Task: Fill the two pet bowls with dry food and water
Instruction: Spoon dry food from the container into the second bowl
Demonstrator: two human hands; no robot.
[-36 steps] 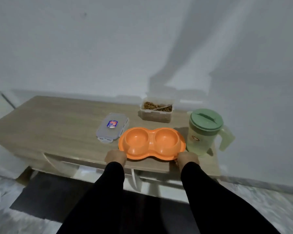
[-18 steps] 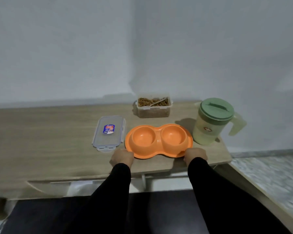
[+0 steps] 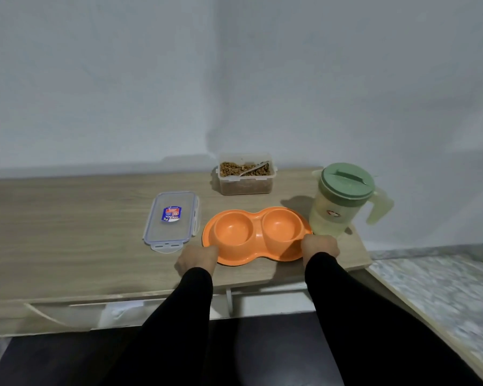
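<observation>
Sitting near the front edge of the wooden table is the orange double pet bowl, both cups dry and bare. The left hand is curled on its left rim and the right hand pinches the right rim. Just right of it stands a green-lidded pitcher. Behind is an open tub of kibble with a scoop in it, and its lid lies flat to the left.

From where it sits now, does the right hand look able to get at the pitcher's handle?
Probably yes. The right hand grips the orange double bowl next to the green-lidded pitcher, whose handle juts right past the table edge, unobstructed.
</observation>
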